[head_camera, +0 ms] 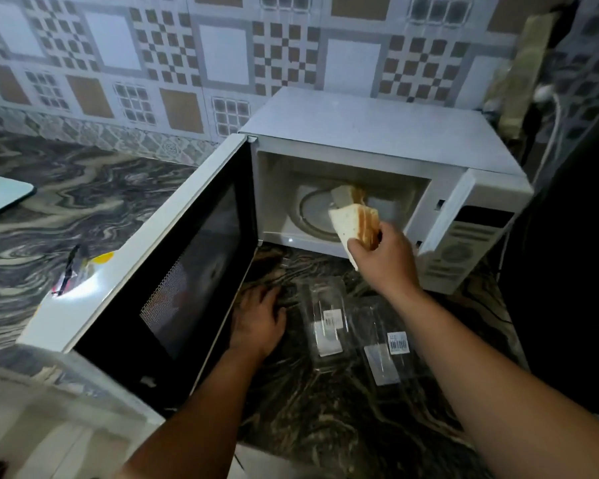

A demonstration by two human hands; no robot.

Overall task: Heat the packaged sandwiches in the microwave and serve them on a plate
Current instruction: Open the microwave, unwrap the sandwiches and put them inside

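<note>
Head view: right hand (pixel 382 252) fingers pinch sandwich (pixel 355 226) at microwave (pixel 377 133) mouth; second sandwich (pixel 346 197) beyond fingertips on turntable. Left hand (pixel 258 319) flat, open on worktop (pixel 325 409). Lay sandwich beside first, not overlapping.

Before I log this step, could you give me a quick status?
Right hand holds a sandwich at the microwave mouth. Left hand flat on counter. Another sandwich inside. Door open, nothing blocking.
</note>
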